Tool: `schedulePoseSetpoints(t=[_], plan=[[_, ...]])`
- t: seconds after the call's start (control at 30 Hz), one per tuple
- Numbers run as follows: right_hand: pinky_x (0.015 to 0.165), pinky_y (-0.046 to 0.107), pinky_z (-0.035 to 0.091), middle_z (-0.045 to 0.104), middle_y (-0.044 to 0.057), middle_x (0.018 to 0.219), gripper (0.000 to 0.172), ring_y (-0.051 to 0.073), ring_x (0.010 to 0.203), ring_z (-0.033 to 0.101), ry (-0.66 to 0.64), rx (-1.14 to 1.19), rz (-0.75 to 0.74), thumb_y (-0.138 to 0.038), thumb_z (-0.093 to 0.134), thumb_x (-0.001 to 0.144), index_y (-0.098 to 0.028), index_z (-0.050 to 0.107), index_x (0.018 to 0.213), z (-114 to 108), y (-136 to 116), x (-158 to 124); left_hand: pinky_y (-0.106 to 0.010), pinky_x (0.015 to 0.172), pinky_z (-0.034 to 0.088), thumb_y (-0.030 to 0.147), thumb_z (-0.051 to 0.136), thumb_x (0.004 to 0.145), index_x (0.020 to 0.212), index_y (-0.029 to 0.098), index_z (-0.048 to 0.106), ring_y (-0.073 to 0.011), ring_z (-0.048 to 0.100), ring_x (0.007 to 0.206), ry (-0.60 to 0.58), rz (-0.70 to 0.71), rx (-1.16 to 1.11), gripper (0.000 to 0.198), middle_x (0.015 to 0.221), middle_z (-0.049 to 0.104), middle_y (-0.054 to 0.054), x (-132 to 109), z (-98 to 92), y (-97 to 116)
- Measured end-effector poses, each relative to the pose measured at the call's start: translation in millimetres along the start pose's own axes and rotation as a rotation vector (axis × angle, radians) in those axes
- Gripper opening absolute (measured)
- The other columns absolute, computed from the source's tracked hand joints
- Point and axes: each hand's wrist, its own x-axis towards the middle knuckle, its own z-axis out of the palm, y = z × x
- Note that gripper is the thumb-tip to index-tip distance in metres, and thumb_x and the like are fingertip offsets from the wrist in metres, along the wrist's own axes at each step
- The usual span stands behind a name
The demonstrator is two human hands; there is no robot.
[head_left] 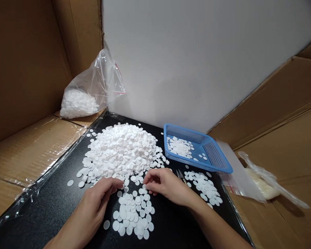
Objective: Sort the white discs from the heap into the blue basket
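A big heap of small white discs lies on a black mat. A flat patch of spread-out discs lies in front of it, between my hands. My left hand rests on the mat with fingers curled, its tips at the near edge of the heap. My right hand has its fingers bent down, the tips touching discs at the top of the flat patch. A third scatter of discs lies to the right. Metal tweezers lie just beyond my right hand.
A blue mesh basket with some discs stands at the back right. A clear bag of discs leans at the back left on cardboard. Another plastic bag lies to the right. Cardboard walls and a white wall enclose the place.
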Motion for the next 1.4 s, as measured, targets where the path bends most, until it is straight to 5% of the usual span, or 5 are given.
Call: schedulePoseSetpoints(t=[0.33,0.63,0.93,1.2,1.4], plan=[[0.056,0.021,0.045,0.067,-0.002,0.069,0.006,0.012,0.058,0.059,-0.177,-0.076,-0.040,-0.021,0.067,0.086,-0.019,0.072,0.086,13.2,4.2,-9.9,-0.029,0.077,0.052,0.017,0.040,0.098,0.120,0.031,0.060,-0.0204,0.063,0.090,-0.058,0.068,0.041,0.032,0.102,0.065,-0.004,-3.3,6.3,4.9],[0.075,0.028,0.050,0.067,0.004,0.092,0.009,0.018,0.084,0.066,0.332,-0.378,-0.379,-0.012,0.065,0.091,-0.019,0.070,0.092,27.6,9.9,16.1,-0.025,0.075,0.050,0.015,0.043,0.099,0.110,0.030,0.062,-0.0174,0.063,0.087,-0.246,0.133,0.073,0.027,0.097,0.065,-0.002,-5.6,2.8,13.1],[0.067,0.027,0.048,0.061,0.002,0.083,0.016,0.016,0.074,0.060,0.320,-0.418,-0.462,-0.009,0.065,0.090,-0.020,0.061,0.079,33.3,14.1,14.1,-0.028,0.070,0.045,0.015,0.050,0.094,0.097,0.026,0.065,-0.0189,0.062,0.082,-0.060,0.183,0.294,0.019,0.091,0.062,-0.001,22.2,-12.4,5.4],[0.056,0.022,0.038,0.055,-0.003,0.076,0.021,0.010,0.061,0.049,0.195,-0.245,-0.338,-0.002,0.069,0.081,-0.019,0.061,0.073,27.5,10.0,8.3,-0.029,0.066,0.035,0.000,0.064,0.081,0.077,0.020,0.060,-0.0192,0.054,0.079,-0.227,0.323,0.469,0.020,0.082,0.058,0.000,49.5,-8.9,2.4],[0.057,0.023,0.038,0.056,-0.002,0.077,0.020,0.012,0.064,0.051,0.233,-0.278,-0.346,-0.005,0.069,0.084,-0.019,0.061,0.072,33.8,11.1,9.9,-0.029,0.067,0.037,0.009,0.053,0.095,0.082,0.020,0.064,-0.0188,0.052,0.079,-0.210,0.383,0.423,0.020,0.082,0.057,-0.001,45.8,-9.2,-6.4]])
